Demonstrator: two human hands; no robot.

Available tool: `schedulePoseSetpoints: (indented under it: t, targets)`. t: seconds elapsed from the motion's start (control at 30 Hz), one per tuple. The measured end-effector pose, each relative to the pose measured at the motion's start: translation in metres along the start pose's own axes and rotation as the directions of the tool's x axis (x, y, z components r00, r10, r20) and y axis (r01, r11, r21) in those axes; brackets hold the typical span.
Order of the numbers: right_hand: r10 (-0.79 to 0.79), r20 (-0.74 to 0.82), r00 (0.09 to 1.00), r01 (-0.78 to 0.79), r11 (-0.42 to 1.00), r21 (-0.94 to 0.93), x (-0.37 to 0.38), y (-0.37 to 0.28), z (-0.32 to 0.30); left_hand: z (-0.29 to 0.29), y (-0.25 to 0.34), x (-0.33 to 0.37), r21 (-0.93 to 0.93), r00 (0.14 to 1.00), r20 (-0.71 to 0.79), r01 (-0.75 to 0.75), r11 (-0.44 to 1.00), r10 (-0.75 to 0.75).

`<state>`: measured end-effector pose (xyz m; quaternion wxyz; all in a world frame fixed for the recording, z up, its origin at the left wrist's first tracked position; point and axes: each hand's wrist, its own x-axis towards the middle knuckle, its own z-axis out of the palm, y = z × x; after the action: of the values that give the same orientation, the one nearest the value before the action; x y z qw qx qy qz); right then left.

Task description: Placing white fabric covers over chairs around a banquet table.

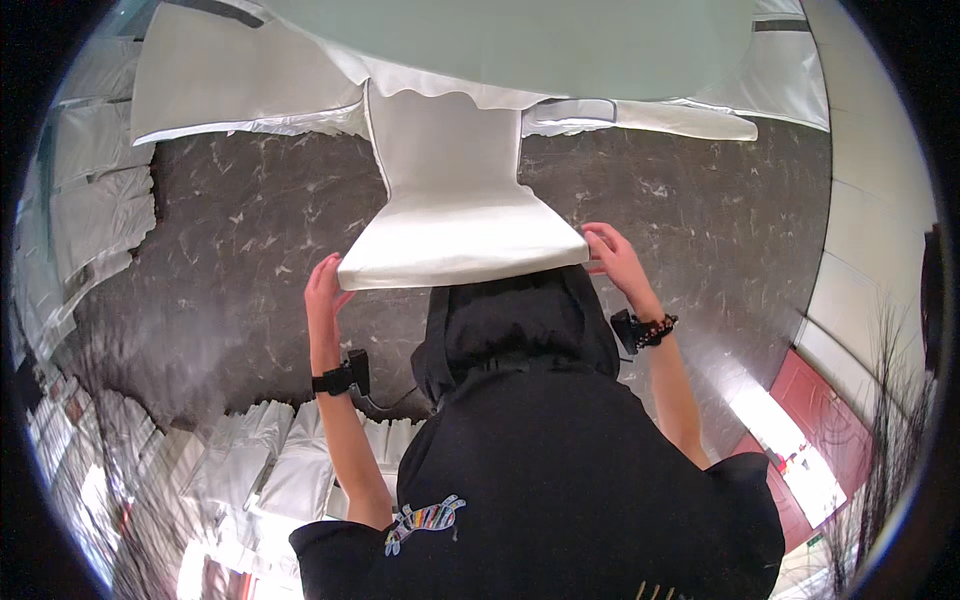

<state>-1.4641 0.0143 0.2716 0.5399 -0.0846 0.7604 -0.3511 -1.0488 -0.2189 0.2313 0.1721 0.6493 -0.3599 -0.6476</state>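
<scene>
A white hourglass-shaped panel [465,235] with dark piping on its narrow part extends toward me from under a pale grey-green surface [560,45]. It looks like smooth fabric or a padded cover; which, I cannot tell. At its near left corner is my left hand [323,290], fingers stretched along the side and thumb apart near the lower edge. My right hand [614,258] rests at the near right corner, fingers loosely spread beside the edge. Neither hand visibly grips the panel. Each wrist wears a black strap with a small box.
Wide white panels [250,85] spread on both sides of the pale surface. Stacked white folded pieces [100,205] line the left, with more piles [300,465] at lower left. The floor [240,210] is dark and marbled. A pale wall [870,210] and a red door [820,430] stand at right.
</scene>
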Motion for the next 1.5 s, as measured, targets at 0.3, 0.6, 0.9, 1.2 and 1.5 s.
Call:
schedulePoseSetpoints:
  t: [0.3, 0.6, 0.9, 1.2, 1.5]
  targets:
    - [0.222, 0.298, 0.928, -0.165, 0.964, -0.207, 0.05, -0.018, 0.018, 0.002, 0.01, 0.046, 0.267, 0.887, 0.388, 0.15, 0.952, -0.249]
    - [0.391, 0.488, 0.78, -0.193, 0.893, -0.407, 0.133, 0.015, 0.029, 0.01, 0.029, 0.074, 0.505, 0.696, 0.513, 0.229, 0.832, -0.503]
    - [0.414, 0.302, 0.859, -0.114, 0.729, -0.675, 0.191, 0.06, 0.051, 0.038, -0.03, 0.164, 0.844, 0.677, 0.348, 0.075, 0.531, -0.649]
    - [0.377, 0.292, 0.879, -0.117, 0.764, -0.635, 0.205, 0.061, 0.073, -0.025, -0.088, 0.234, 0.687, 0.521, 0.708, -0.354, 0.635, -0.476]
    - [0.339, 0.596, 0.728, 0.363, 0.546, -0.755, 0.267, 0.072, 0.044, 0.06, -0.123, 0.261, 0.663, 0.624, 0.617, -0.084, 0.744, -0.48]
